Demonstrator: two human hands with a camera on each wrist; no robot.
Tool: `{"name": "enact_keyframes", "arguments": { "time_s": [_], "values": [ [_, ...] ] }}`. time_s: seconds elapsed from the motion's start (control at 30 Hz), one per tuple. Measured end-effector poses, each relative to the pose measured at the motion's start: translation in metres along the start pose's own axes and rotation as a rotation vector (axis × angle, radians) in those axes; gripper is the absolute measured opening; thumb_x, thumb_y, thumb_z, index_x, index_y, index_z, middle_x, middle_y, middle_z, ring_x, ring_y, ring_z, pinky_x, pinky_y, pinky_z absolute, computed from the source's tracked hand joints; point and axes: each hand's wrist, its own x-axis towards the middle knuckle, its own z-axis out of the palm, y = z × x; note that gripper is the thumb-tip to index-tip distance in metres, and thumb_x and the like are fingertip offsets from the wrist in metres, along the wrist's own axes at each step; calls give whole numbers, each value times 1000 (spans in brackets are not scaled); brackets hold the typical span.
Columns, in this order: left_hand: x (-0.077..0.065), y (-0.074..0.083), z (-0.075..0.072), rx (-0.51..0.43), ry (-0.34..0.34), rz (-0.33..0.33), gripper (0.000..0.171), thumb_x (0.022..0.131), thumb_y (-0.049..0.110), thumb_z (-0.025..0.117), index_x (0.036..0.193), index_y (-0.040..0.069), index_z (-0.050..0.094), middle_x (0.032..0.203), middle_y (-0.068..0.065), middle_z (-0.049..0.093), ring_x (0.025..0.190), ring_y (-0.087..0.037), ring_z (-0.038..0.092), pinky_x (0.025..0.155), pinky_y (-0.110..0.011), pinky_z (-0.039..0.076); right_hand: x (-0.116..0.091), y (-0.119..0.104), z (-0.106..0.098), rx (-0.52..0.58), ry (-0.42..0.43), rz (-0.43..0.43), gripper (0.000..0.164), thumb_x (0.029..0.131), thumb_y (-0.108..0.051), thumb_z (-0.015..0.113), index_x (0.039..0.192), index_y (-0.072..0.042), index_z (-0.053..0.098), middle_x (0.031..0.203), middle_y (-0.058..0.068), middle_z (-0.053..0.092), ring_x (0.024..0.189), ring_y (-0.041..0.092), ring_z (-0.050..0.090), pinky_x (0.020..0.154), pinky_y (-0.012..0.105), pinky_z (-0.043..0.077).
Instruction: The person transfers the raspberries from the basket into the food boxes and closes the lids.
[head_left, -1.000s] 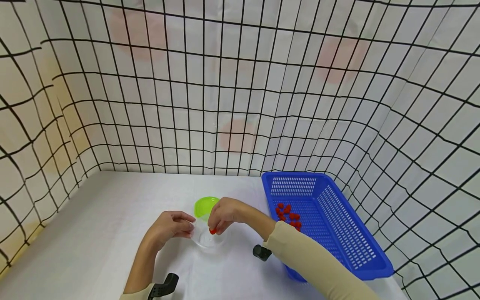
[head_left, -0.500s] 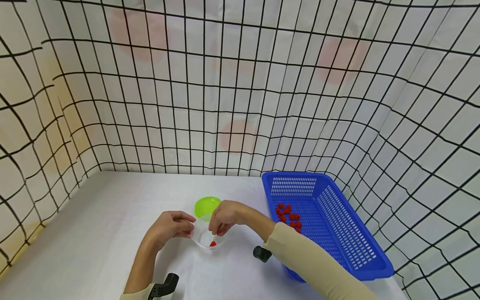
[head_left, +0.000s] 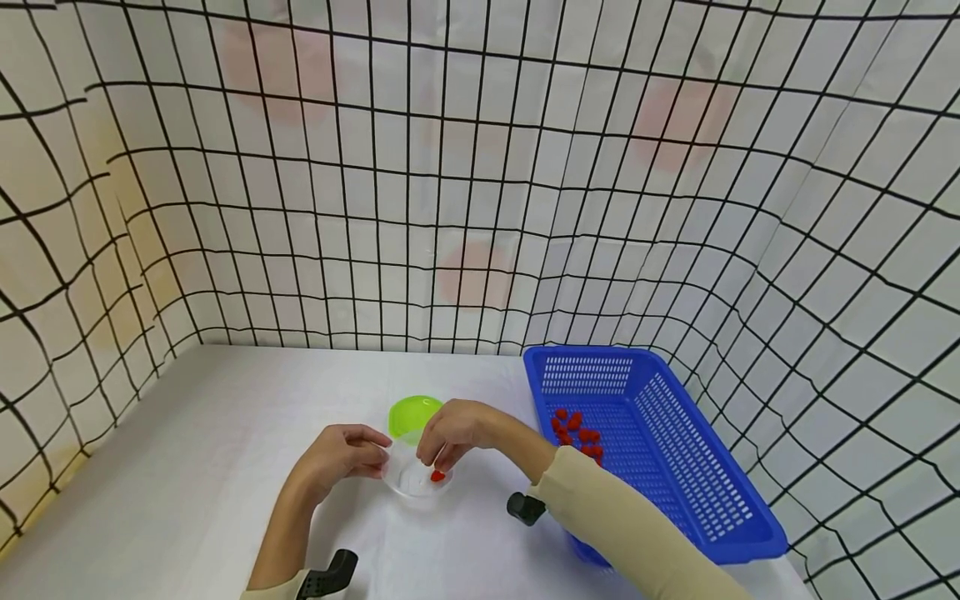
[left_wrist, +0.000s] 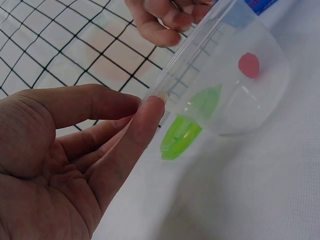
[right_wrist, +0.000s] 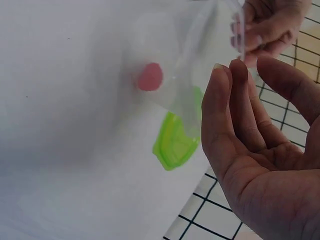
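Note:
A clear plastic bowl (head_left: 411, 483) stands on the white cloth, and one small red raspberry-like piece (left_wrist: 249, 65) lies inside it. My left hand (head_left: 343, 454) pinches the bowl's rim between thumb and fingers, plain in the left wrist view. Over the bowl's right side hovers my right hand (head_left: 455, 432), its fingers loosely bent and thumb apart, with nothing between them in the right wrist view (right_wrist: 265, 130). Just behind the bowl lies a bright green lid (head_left: 412, 413), partly seen through the clear wall.
To the right is a blue perforated basket (head_left: 660, 367) with several red pieces (head_left: 585, 435) at its left side. Black wire grid (head_left: 480, 200) walls surround the table at the back and both sides. The white cloth (head_left: 187, 467) covers the tabletop.
My right hand has let go of the red piece, which dropped into the bowl and shifted slightly right. The left hand keeps its hold on the rim.

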Motion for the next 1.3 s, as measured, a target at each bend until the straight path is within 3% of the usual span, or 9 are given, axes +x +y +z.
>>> {"name": "enact_keyframes", "arguments": {
  "time_s": [0.33, 0.73, 1.07, 1.3],
  "values": [
    [1, 0, 1, 10, 16, -22, 31, 88, 4, 72, 113, -13, 67, 86, -8, 72, 71, -18, 69, 72, -31, 63, -23, -11, -34, 128, 30, -47, 23, 91, -12, 71, 107, 4, 72, 100, 16, 73, 98, 36, 72, 81, 38, 63],
    [-1, 0, 1, 5, 7, -27, 31, 87, 3, 71, 113, -13, 66, 87, -9, 71, 71, -19, 69, 71, -30, 63, -48, -1, -74, 153, 229, -99, 26, 90, -16, 73, 109, 3, 73, 101, 18, 72, 80, 24, 72, 80, 37, 64],
    [0, 2, 2, 5, 12, -31, 30, 87, 4, 72, 111, -11, 67, 87, -9, 71, 72, -19, 69, 71, -31, 63, -72, 15, -101, 192, 335, -104, 27, 94, -17, 70, 111, 4, 70, 98, 17, 71, 77, 21, 71, 83, 37, 63],
    [0, 1, 2, 8, 20, -29, 30, 88, 3, 71, 113, -13, 67, 87, -10, 72, 71, -19, 69, 71, -30, 63, -79, 32, -127, 225, 402, -91, 33, 96, -14, 68, 119, 10, 64, 103, 17, 68, 86, 26, 71, 85, 37, 62]
  ]
}}
